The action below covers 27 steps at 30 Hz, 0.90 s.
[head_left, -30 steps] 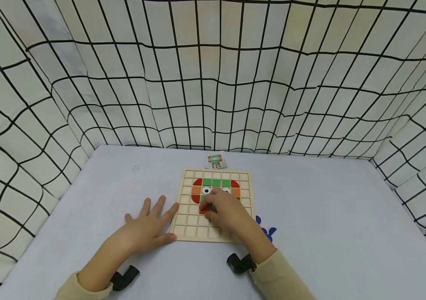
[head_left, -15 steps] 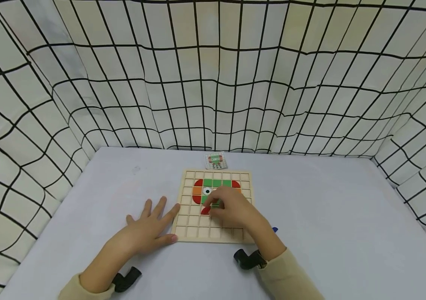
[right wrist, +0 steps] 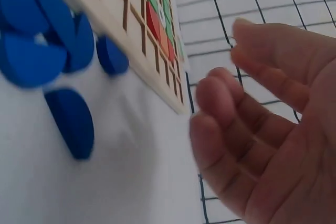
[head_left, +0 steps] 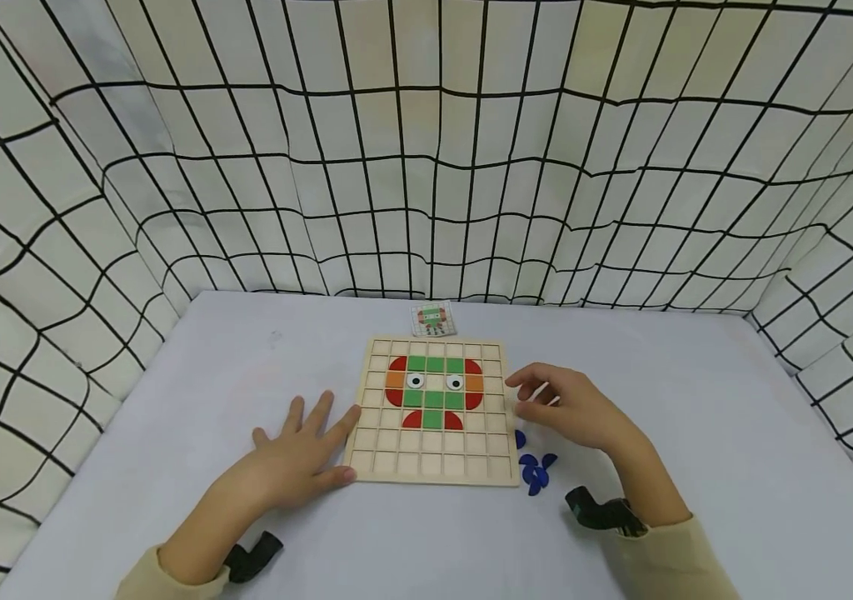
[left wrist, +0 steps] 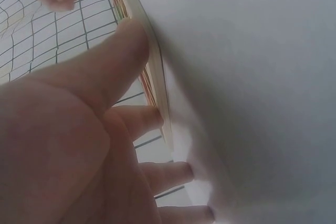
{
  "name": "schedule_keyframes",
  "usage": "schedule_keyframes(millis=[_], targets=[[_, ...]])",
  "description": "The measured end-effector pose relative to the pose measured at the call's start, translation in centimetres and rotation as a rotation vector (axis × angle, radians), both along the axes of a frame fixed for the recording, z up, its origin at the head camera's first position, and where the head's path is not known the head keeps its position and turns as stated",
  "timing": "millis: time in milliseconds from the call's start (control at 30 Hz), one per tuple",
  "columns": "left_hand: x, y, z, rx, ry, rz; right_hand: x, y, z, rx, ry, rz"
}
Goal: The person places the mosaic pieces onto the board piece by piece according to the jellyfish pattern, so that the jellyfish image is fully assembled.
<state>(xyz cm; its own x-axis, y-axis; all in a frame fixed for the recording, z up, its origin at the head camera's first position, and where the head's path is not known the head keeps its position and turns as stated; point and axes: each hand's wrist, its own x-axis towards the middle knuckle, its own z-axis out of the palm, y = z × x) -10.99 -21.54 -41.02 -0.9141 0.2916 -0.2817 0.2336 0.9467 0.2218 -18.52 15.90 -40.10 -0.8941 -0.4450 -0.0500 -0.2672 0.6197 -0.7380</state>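
Note:
A wooden grid board (head_left: 389,462) lies flat in front of me, with green, red and orange pieces and two eye tiles set in its cells. My left hand (head_left: 284,458) is spread on the table, thumb and index fingertip right at the board's left edge, as the left wrist view also shows. Past the board's right edge hovers my right hand (head_left: 576,408), fingers loosely bent and nothing between them. Below it, several blue rounded pieces (head_left: 535,475) lie beside the board's lower right corner; in the right wrist view these blue pieces (right wrist: 31,59) overlap in a loose pile.
A small pattern card (head_left: 432,319) lies behind the board, printed with a similar coloured figure. The white table (head_left: 696,417) is bordered at the back and sides by black netting (head_left: 426,217) over white sheeting. Each wrist carries a black camera mount (head_left: 599,510).
My right hand has lifted off the lower red and green pieces and moved right, beyond the board's edge. The red pieces it covered now show in their cells. My left hand stays put.

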Motion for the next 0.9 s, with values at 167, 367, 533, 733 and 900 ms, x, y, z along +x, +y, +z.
schedule_keyframes(millis=[167,367,533,733,900], targets=[[0.1,-0.3,0.0,0.004,0.005,0.003,-0.2,1.0,-0.2,0.122,-0.098,0.017],[0.1,-0.2,-0.1,0.003,0.015,-0.006,-0.1,1.2,-0.7,0.216,-0.174,0.029],[0.0,-0.1,0.0,0.000,0.020,-0.010,0.1,1.2,-0.5,0.237,-0.170,0.040],[0.0,-0.1,0.1,0.003,0.021,-0.009,0.1,1.0,-0.6,0.253,-0.166,0.028],[0.0,-0.1,0.1,0.001,0.017,-0.007,0.0,0.8,-1.2,0.261,-0.167,0.020]])
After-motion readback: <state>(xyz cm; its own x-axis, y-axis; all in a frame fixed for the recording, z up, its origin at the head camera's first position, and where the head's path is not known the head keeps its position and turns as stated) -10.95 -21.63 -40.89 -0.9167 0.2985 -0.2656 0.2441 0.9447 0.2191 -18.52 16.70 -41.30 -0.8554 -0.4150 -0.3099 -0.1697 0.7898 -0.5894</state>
